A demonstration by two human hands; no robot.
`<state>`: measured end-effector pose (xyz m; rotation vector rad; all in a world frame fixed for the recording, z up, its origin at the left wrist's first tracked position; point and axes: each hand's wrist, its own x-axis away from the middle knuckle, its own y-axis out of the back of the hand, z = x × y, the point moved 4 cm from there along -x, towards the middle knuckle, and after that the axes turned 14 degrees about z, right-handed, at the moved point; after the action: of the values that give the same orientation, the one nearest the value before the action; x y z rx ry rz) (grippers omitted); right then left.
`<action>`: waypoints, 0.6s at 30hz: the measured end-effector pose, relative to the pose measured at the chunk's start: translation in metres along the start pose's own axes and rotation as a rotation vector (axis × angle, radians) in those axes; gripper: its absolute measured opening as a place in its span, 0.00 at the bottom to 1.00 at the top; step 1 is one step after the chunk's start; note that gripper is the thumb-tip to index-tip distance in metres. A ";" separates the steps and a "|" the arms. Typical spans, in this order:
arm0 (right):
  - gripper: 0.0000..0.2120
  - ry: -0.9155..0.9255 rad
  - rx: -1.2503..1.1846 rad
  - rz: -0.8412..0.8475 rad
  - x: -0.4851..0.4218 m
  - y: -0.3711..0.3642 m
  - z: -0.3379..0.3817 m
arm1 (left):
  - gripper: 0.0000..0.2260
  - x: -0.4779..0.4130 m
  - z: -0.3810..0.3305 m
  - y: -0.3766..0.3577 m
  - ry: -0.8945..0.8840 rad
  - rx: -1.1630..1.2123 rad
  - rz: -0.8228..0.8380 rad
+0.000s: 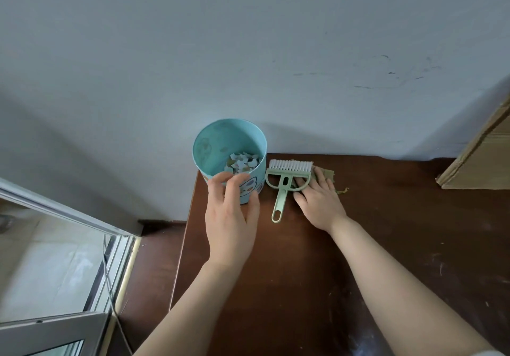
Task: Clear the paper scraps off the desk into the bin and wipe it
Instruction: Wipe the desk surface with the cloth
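Bin (214, 146): light blue, round, upright, on the far left corner of the desk (303, 278), back against the wall (248, 52). Cartoon print on its front.

Paper scraps (242, 162): a pile inside the bin, at the bottom. Can't see any loose on the desktop around the bin.

Left hand (230, 217): on the near side of the bin, fingers curled round the wall. Fingertips are at the rim and the thumb sits on the front, low and to the right. Can't tell how firm the grip is.

Brush (287, 180): pale green with white bristles, lying flat just right of the bin. Bristles point to the wall, handle points to the person. It looks close to or touching the bin's side; can't tell which.

Cloth (329, 175): olive, flat on the desk, right of the bin, just past the brush.

Right hand (317, 201): palm down on the cloth, fingers straight and together, covering most of it. The thumb side lies against the brush head.

Cardboard box (480, 159): well to the right of the bin, at the frame edge, leaning against the wall.

Window (69, 245): left of the bin and lower, beyond the desk edge.
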<state>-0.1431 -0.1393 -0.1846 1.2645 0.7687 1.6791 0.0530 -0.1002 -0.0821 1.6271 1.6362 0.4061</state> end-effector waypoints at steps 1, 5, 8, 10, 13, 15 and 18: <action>0.26 0.000 0.010 -0.007 0.001 0.000 0.000 | 0.10 0.004 -0.002 -0.001 -0.025 -0.008 -0.002; 0.26 -0.042 -0.014 0.038 0.001 -0.004 -0.003 | 0.08 0.016 0.003 -0.032 0.127 -0.069 0.334; 0.26 -0.042 0.028 0.033 0.002 -0.004 -0.003 | 0.13 0.021 0.015 -0.060 0.287 -0.146 0.524; 0.26 -0.037 0.029 0.025 0.003 -0.005 -0.003 | 0.15 0.020 0.018 -0.071 0.344 -0.155 0.557; 0.26 -0.031 0.026 0.017 0.006 -0.007 -0.003 | 0.17 0.014 0.020 -0.082 0.388 -0.196 0.545; 0.26 -0.017 0.032 0.003 0.008 -0.008 -0.003 | 0.16 0.009 0.019 -0.086 0.399 -0.230 0.541; 0.26 0.002 0.049 -0.018 0.012 -0.009 -0.004 | 0.13 0.003 0.017 -0.092 0.405 -0.270 0.563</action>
<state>-0.1458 -0.1245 -0.1889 1.2860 0.8244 1.6569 0.0004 -0.1146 -0.1584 1.8547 1.2883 1.2557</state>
